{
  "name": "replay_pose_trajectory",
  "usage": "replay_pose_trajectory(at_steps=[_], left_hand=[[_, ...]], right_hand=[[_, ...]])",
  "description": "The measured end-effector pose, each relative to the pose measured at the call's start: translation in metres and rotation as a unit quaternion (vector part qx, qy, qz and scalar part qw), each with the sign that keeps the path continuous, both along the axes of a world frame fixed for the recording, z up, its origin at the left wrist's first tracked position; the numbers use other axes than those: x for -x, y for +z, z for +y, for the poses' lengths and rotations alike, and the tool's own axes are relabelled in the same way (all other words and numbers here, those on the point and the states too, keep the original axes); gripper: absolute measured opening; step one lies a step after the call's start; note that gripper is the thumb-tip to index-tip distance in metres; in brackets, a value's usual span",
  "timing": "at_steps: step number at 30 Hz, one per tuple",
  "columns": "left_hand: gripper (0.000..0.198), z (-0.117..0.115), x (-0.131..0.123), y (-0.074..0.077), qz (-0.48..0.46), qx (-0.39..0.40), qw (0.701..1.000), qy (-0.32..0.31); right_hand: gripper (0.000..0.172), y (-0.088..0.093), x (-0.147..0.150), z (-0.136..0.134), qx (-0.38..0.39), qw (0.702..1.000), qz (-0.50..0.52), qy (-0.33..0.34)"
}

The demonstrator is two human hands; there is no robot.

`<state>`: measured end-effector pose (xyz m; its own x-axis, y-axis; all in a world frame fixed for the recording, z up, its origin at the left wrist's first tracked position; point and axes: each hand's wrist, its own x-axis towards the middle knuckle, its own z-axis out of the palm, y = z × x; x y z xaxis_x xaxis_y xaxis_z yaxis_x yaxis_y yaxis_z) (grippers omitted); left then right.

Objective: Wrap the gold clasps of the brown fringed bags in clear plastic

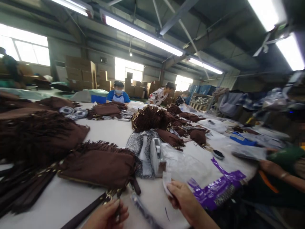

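At the front edge of the table, my left hand (pixel 108 214) pinches the metal clasp end of a dark strap (pixel 83 211). The strap lies beside a brown fringed bag (pixel 97 167) with gold-coloured hardware. My right hand (pixel 183 198) grips a small white strip (pixel 167 183), perhaps paper or tape; its exact kind is unclear. Just beyond that hand stands a grey tape dispenser (pixel 157 157), next to a speckled grey sheet (pixel 133 143) with a white strip on it. A purple printed plastic bag (pixel 220 187) lies right of my right hand.
Brown fringed bags (pixel 35 136) are heaped at left, with more piled mid-table (pixel 152 117). Clear plastic bags (pixel 183 162) lie beyond my right hand. A co-worker's arm (pixel 278 171) reaches in at right. Several people work across the table, and stacked cartons (pixel 79 73) stand behind.
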<state>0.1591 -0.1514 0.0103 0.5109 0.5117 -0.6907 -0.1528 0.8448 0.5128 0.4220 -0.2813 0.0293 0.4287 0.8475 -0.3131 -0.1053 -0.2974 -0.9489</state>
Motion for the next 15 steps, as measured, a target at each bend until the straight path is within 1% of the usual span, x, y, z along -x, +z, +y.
replay_pose_trajectory(at_steps=[2, 4, 6, 7, 9, 11, 15], left_hand=[[0.022, -0.003, 0.002, 0.004, -0.038, 0.002, 0.999, -0.015], [0.018, -0.003, 0.006, 0.003, -0.105, 0.011, 0.994, -0.041], [0.014, -0.002, 0.009, 0.0, -0.149, 0.012, 0.988, -0.047], [0.013, -0.002, 0.011, -0.002, -0.156, 0.007, 0.987, -0.042], [0.012, -0.003, 0.013, -0.005, -0.153, -0.014, 0.988, -0.026], [0.013, -0.005, 0.012, -0.009, -0.143, -0.041, 0.989, -0.022], [0.015, -0.009, 0.008, -0.015, -0.109, -0.092, 0.989, -0.023]], right_hand=[[0.036, -0.004, 0.041, 0.015, 0.012, 0.992, -0.117, 0.038], [0.037, -0.012, 0.076, 0.03, 0.02, 0.972, -0.222, 0.071], [0.035, -0.021, 0.104, 0.043, 0.032, 0.955, -0.276, 0.102], [0.034, -0.025, 0.115, 0.047, 0.04, 0.948, -0.292, 0.118], [0.035, -0.031, 0.131, 0.053, 0.047, 0.934, -0.324, 0.143], [0.036, -0.033, 0.139, 0.054, 0.054, 0.921, -0.352, 0.158], [0.036, -0.031, 0.139, 0.05, 0.084, 0.907, -0.376, 0.167]])
